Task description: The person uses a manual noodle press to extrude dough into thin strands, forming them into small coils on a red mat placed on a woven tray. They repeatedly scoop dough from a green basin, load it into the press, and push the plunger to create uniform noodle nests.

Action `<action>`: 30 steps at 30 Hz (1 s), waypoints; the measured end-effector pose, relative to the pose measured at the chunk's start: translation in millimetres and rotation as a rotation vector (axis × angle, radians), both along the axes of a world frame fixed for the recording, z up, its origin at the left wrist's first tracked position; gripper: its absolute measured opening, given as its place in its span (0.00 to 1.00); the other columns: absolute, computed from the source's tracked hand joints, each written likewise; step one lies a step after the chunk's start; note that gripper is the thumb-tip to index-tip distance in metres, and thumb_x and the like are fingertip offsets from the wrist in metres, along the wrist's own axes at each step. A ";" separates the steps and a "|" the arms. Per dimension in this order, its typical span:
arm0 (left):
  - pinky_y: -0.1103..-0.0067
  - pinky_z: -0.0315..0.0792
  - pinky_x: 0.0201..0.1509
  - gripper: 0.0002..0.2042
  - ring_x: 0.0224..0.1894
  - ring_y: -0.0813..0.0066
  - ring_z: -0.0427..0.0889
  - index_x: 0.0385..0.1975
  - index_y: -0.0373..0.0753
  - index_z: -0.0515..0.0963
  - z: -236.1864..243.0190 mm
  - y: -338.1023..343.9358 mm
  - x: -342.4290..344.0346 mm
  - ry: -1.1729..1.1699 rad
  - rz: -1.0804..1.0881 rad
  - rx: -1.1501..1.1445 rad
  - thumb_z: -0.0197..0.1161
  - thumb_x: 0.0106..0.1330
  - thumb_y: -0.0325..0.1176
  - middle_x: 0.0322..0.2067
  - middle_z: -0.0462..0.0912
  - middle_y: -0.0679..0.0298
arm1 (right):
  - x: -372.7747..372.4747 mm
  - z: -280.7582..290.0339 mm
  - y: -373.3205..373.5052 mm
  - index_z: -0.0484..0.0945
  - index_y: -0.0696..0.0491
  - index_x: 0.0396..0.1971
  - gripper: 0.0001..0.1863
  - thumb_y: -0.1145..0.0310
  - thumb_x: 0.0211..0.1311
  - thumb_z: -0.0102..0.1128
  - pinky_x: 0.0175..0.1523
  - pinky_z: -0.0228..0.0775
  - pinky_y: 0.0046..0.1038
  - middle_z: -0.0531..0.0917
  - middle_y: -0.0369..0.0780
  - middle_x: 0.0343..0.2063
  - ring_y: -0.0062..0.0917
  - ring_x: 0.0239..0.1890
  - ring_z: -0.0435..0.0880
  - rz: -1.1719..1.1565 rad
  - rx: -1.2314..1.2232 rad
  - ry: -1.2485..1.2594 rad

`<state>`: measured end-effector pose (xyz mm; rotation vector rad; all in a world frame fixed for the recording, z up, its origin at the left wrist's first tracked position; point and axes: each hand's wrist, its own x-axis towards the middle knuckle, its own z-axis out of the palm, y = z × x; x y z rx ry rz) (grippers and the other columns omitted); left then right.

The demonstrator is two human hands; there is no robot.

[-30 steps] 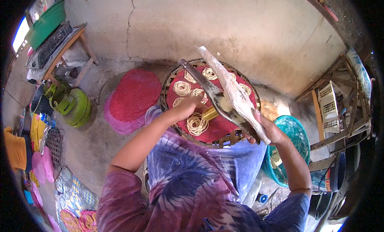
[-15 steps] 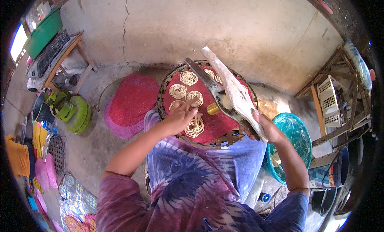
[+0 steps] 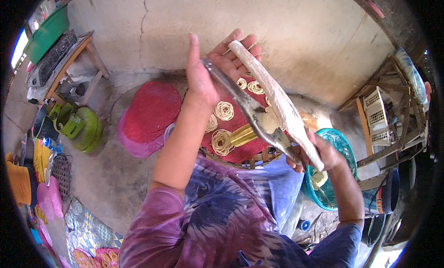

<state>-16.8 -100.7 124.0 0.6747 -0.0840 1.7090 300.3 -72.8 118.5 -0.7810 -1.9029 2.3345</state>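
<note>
My left hand (image 3: 215, 64) is raised with fingers spread beside the top ends of the press's dark metal bar (image 3: 227, 83) and white-coated lever (image 3: 259, 74). My right hand (image 3: 319, 150) grips the press at its lower right end. A brass-coloured cylinder (image 3: 243, 136) hangs under the press, with pale dough (image 3: 269, 119) between bar and lever. Below, several pale noodle nests (image 3: 224, 110) lie on a red mat (image 3: 219, 124) in a woven round tray (image 3: 259, 158).
Red and purple mats (image 3: 150, 111) lie on the floor at left, near a green gas cylinder (image 3: 85, 129) and a wooden table (image 3: 74, 60). A teal tub (image 3: 344, 148) sits at right, beside a wooden rack (image 3: 400, 111) against the wall.
My left hand has risen from the noodle nests to the press's upper ends and opened out. My right hand still holds the press, whose upper ends have shifted upward and left.
</note>
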 end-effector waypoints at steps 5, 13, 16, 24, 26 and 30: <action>0.60 0.69 0.53 0.31 0.36 0.57 0.74 0.33 0.38 0.68 -62.4 56.4 21.8 -0.273 0.111 -0.447 0.32 0.68 0.64 0.28 0.73 0.58 | -1.8 2.5 20.1 0.69 0.56 0.53 0.41 0.32 0.66 0.27 0.25 0.73 0.29 0.80 0.48 0.26 0.30 0.22 0.81 -0.087 -0.005 -0.319; 0.64 0.68 0.42 0.27 0.28 0.63 0.70 0.29 0.42 0.64 -78.5 57.1 -3.1 -0.333 0.154 -0.213 0.29 0.69 0.60 0.23 0.69 0.62 | -32.1 14.9 14.0 0.72 0.57 0.46 0.38 0.34 0.67 0.29 0.23 0.72 0.26 0.79 0.43 0.20 0.25 0.18 0.79 -0.108 0.309 -0.492; 0.65 0.67 0.41 0.26 0.28 0.64 0.70 0.29 0.42 0.64 -72.4 45.3 7.2 -0.348 0.186 -0.266 0.29 0.70 0.59 0.22 0.69 0.62 | -24.8 33.9 1.8 0.74 0.57 0.42 0.36 0.36 0.69 0.31 0.20 0.69 0.25 0.78 0.41 0.19 0.24 0.17 0.77 -0.113 0.218 -0.477; 0.65 0.67 0.39 0.25 0.26 0.65 0.69 0.28 0.43 0.62 -51.7 55.7 7.9 -0.360 0.186 -0.289 0.29 0.70 0.59 0.21 0.68 0.63 | -31.8 34.5 5.5 0.76 0.58 0.32 0.39 0.33 0.66 0.32 0.19 0.66 0.24 0.75 0.37 0.15 0.21 0.15 0.75 -0.188 0.479 -0.530; 0.65 0.66 0.38 0.24 0.25 0.66 0.68 0.28 0.44 0.62 -49.5 48.9 5.2 -0.338 0.197 -0.345 0.30 0.70 0.59 0.21 0.67 0.64 | -30.3 28.4 1.1 0.76 0.58 0.33 0.39 0.33 0.66 0.32 0.19 0.66 0.24 0.75 0.38 0.16 0.21 0.16 0.76 -0.147 0.406 -0.505; 0.67 0.66 0.37 0.23 0.25 0.67 0.68 0.26 0.44 0.63 -61.3 37.5 23.8 -0.330 0.213 -0.414 0.31 0.70 0.56 0.20 0.67 0.65 | -11.5 28.4 -5.6 0.76 0.59 0.35 0.39 0.33 0.66 0.33 0.18 0.65 0.24 0.75 0.37 0.16 0.20 0.14 0.74 -0.167 0.308 -0.520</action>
